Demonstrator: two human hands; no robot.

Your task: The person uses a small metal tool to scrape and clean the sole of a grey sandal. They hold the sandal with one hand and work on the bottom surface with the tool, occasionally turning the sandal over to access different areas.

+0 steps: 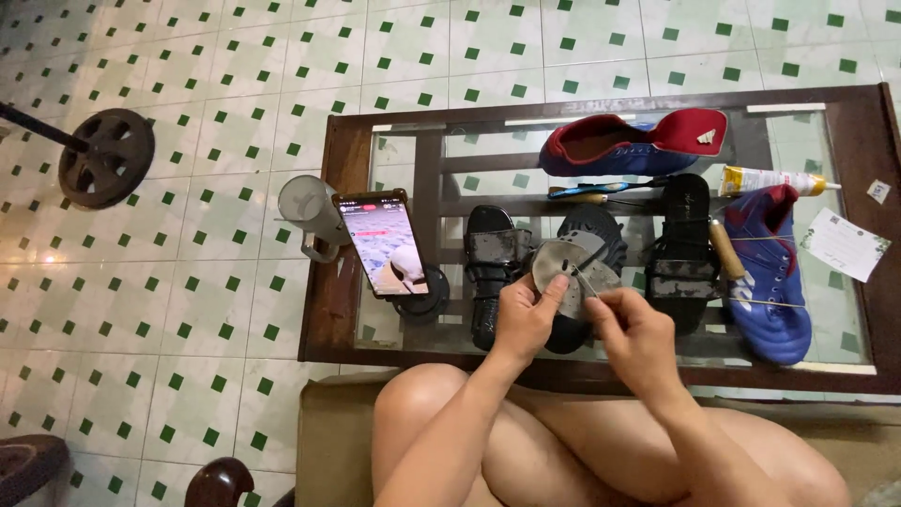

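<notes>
My left hand holds a grey sandal sole piece by its near edge, above the glass table. My right hand pinches a thin needle or awl whose tip rests against that grey piece. Under them lies a black sandal sole. A black sandal sits just left of my hands, and another black sandal lies to their right.
The glass-topped wooden table also carries a phone on a stand, a grey mug, a glue tube, blue-and-red shoes, a blue-handled tool and a paper card. A weight plate lies on the tiled floor.
</notes>
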